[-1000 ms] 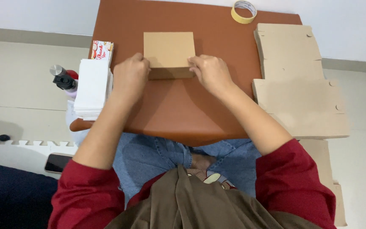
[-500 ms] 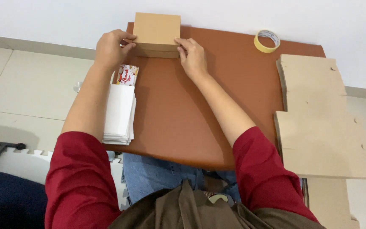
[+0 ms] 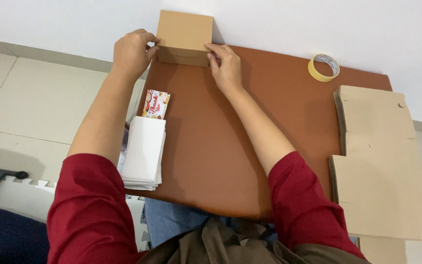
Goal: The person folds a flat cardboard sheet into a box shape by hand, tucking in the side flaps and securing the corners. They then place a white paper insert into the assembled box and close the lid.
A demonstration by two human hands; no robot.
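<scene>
A closed brown cardboard box [image 3: 184, 35] sits at the far left corner of the brown table [image 3: 230, 146], close to the white wall. My left hand [image 3: 132, 51] grips its left side and my right hand [image 3: 225, 66] presses its right front corner. Both arms wear red sleeves pushed up to the elbow.
A stack of white sheets [image 3: 143, 152] with a printed card [image 3: 154, 103] on top lies at the table's left edge. A yellow tape roll [image 3: 324, 67] rests at the far right. Flat cardboard blanks [image 3: 382, 161] are piled to the right. Tiled floor lies to the left.
Both hands have pushed the box away from me, from the table's middle to its far left corner by the wall.
</scene>
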